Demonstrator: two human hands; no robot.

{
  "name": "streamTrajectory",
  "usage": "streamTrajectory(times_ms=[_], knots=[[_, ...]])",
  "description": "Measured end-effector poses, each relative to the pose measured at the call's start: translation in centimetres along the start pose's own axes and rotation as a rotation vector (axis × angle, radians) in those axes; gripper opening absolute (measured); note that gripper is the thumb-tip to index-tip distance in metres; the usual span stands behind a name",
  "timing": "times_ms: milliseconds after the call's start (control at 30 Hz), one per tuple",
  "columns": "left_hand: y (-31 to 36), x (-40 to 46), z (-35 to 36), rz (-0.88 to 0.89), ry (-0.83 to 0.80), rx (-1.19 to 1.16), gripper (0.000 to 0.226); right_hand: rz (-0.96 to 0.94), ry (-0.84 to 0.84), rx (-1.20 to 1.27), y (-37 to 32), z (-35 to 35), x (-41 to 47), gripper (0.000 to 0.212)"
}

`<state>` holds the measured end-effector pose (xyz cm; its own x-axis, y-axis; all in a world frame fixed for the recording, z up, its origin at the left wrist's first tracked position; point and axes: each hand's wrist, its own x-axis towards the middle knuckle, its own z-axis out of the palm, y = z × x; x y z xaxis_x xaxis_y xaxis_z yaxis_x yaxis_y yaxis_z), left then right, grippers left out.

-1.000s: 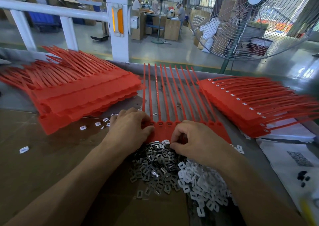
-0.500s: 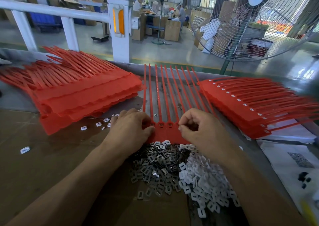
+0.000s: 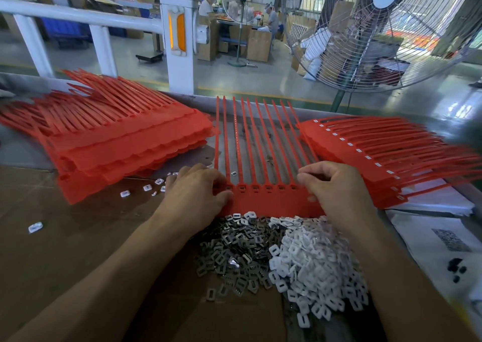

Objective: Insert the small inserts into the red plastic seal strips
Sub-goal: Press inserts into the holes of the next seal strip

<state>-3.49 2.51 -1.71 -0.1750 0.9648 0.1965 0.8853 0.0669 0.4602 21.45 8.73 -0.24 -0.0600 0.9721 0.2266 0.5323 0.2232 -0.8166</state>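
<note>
**Both hands on the centre sheet of seal strips**

A joined sheet of red seal strips (image 3: 263, 185) lies flat on the worktop (image 3: 65, 237) at the middle of the frame, its thin tails fanning toward the top and its row of slotted heads nearest the person. The left hand (image 3: 194, 195) rests on the sheet's left end, fingers curled over the edge and thumb pressed on the flat band, holding it down. The right hand (image 3: 336, 187) sits over the sheet's right end with fingers curled inward; whether it pinches an insert cannot be told.

Just below the sheet, touching its lower edge, lie two heaps side by side: dark metal inserts (image 3: 234, 253) at lower centre and white plastic inserts (image 3: 315, 271) to their right. A few loose white inserts (image 3: 125, 193) lie scattered left of the left hand.

A stack of bare red sheets (image 3: 122, 143) fills the left of the frame. A second stack (image 3: 378, 153) at right shows white inserts along its heads. A large caged fan (image 3: 386, 28) stands at upper right behind the worktop.
</note>
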Motion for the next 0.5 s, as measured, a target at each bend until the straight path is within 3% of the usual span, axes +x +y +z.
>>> streamTrajectory(times_ms=[267, 500], knots=[[0.0, 0.0, 0.0, -0.002, 0.002, 0.0, 0.033, 0.065, 0.152, -0.059, 1.2, -1.2, 1.0, 0.01], [0.0, 0.0, 0.1, -0.003, 0.004, -0.003, 0.033, 0.113, 0.093, -0.213, 2.2, -1.5, 1.3, 0.015]])
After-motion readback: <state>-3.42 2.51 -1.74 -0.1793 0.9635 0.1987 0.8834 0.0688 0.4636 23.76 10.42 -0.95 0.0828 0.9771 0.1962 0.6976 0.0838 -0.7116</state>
